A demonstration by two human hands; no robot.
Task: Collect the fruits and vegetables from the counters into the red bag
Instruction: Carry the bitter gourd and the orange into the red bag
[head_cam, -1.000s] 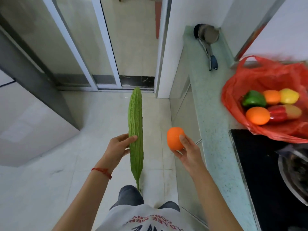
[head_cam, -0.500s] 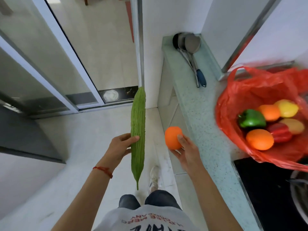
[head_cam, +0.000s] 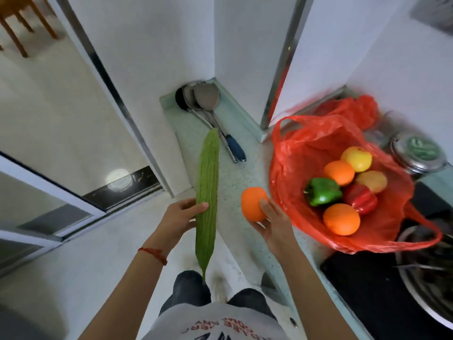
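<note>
My left hand [head_cam: 180, 217] grips a long green bitter gourd [head_cam: 207, 182] near its middle, held upright in front of the counter edge. My right hand [head_cam: 272, 219] holds an orange [head_cam: 252, 203] just left of the red bag [head_cam: 294, 153]. The bag lies open on the speckled counter [head_cam: 235, 182]. Inside it I see a green pepper [head_cam: 322, 195], a red pepper [head_cam: 360, 198], two oranges [head_cam: 341, 219], a yellow fruit [head_cam: 358, 158] and a tan one [head_cam: 372, 181].
Metal ladles with a blue handle [head_cam: 210, 114] lie at the counter's far end by the wall. A black cooktop [head_cam: 367, 290] with a metal pan [head_cam: 426, 278] is right of me. A lidded steel pot [head_cam: 419, 150] stands behind the bag. A sliding glass door [head_cam: 73, 153] is on the left.
My view has swung right and closer to the counter. Both hands with the gourd and the orange now lie over the counter edge, nearer the bag.
</note>
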